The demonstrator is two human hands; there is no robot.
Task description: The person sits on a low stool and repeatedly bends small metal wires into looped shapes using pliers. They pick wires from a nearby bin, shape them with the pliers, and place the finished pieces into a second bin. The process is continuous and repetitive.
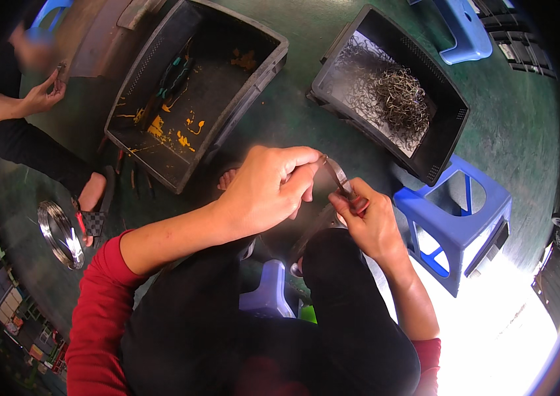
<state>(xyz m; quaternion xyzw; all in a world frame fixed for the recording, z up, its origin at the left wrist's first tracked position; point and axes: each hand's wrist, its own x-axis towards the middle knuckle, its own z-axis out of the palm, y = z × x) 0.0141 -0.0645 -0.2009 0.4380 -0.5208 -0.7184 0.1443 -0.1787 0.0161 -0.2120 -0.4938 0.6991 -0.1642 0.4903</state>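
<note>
My right hand [376, 228] is closed round the red handles of a pair of pliers [338, 177], whose dark metal end points up and to the left. My left hand [263, 185] is closed in a pinch, thumb against forefinger, right at the tip of the pliers. Whatever small piece sits between those fingertips is too small to make out. Both hands are above my knees, between two black crates. The right-hand crate [448, 129] holds a heap of small bent metal hooks [402, 99] on a white sheet.
The left-hand crate [201, 148] has orange stains and green-handled pliers [175, 76]. A blue stool [468, 198] stands at my right, another [458, 30] farther off. A coil of wire [59, 234] lies at left, near a co-worker's foot [92, 191]. The co-worker's hand [45, 92] holds something small.
</note>
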